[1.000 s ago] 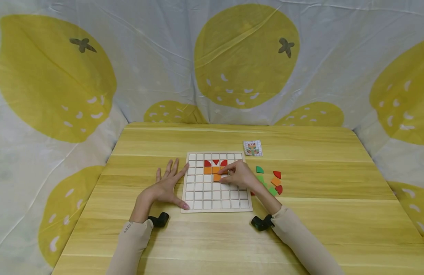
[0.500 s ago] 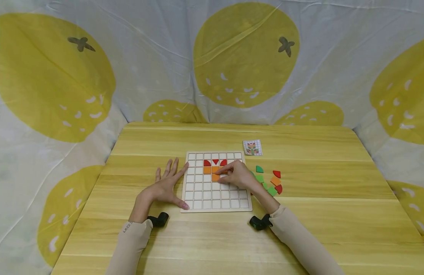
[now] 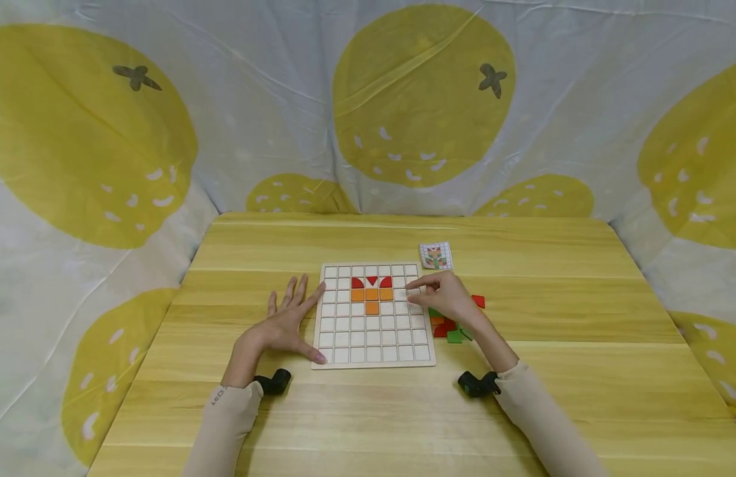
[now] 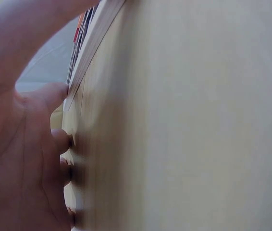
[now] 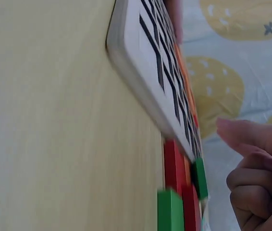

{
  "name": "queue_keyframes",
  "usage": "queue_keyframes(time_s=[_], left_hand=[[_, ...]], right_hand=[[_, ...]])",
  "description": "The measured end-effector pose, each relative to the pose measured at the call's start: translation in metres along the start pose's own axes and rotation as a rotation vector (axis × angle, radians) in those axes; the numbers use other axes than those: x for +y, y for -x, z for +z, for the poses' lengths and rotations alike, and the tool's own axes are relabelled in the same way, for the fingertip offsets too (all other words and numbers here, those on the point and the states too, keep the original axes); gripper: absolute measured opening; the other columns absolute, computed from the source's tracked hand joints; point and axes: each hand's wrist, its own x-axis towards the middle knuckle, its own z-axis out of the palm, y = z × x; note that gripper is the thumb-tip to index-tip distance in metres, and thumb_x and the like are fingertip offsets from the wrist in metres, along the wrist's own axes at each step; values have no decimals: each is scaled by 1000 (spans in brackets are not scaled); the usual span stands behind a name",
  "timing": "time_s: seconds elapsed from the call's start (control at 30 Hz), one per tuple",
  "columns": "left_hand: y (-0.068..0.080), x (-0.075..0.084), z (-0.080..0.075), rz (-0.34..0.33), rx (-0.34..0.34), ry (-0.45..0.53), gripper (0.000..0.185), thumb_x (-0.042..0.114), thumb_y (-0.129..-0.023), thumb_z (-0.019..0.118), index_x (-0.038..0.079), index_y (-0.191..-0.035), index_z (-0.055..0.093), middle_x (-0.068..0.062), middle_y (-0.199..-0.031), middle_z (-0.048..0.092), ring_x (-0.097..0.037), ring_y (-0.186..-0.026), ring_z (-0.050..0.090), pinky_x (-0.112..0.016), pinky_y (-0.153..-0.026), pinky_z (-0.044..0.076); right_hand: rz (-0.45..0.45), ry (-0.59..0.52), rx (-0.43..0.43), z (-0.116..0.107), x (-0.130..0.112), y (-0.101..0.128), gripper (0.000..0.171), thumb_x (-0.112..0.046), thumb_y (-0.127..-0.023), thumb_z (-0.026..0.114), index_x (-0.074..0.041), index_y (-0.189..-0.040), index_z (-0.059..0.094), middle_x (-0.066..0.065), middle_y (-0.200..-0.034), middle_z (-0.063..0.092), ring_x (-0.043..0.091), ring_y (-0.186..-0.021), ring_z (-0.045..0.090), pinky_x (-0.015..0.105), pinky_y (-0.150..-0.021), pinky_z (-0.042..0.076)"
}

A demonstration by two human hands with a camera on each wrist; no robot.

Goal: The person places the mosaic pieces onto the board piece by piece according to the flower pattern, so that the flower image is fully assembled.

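A pale gridded board [image 3: 373, 338] lies on the wooden table. In its upper middle, a red triangle [image 3: 371, 281] sits between two red quarter-round tiles, above a row of orange square tiles [image 3: 358, 295]. One more orange square [image 3: 372, 308] lies below the middle of that row. My left hand [image 3: 284, 328] is spread along the board's left side, thumb at the near corner and index finger at the edge higher up. Over the board's right edge hovers my right hand [image 3: 454, 298], thumb and index finger apart with nothing between them; its other fingers are curled in the right wrist view.
Loose tiles lie right of the board, partly hidden under the right hand, among them a green tile [image 3: 454, 336] and a red tile [image 3: 444, 328]. Beyond the board's far right corner is a small pattern card [image 3: 436, 256]. A lemon-print cloth [image 3: 403, 99] hangs behind the table.
My right hand has left the lower orange square and moved right to the board's edge, uncovering the right end of the orange row. The left hand keeps its place.
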Motion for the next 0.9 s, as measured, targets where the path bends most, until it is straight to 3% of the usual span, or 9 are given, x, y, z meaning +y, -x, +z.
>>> queue_keyframes(time_s=[0.43, 0.9], left_hand=[[0, -2, 1, -5, -1, -11, 146, 57, -61, 96, 17, -168, 5, -24, -170, -23, -47, -157, -25, -77, -116, -19], [0, -1, 0, 4, -7, -2, 145, 58, -63, 94, 17, -168, 4, -24, -170, -23, -47, -156, -26, -77, -116, -20]], right_hand=[[68, -24, 115, -46, 26, 14, 25, -12, -93, 78, -5, -117, 78, -8, -56, 25, 8, -51, 22, 21, -50, 24], [100, 65, 96, -63, 45, 15, 31, -11, -93, 77, -1, -123, 75, -8, -56, 28, 7, -50, 25, 22, -50, 26]])
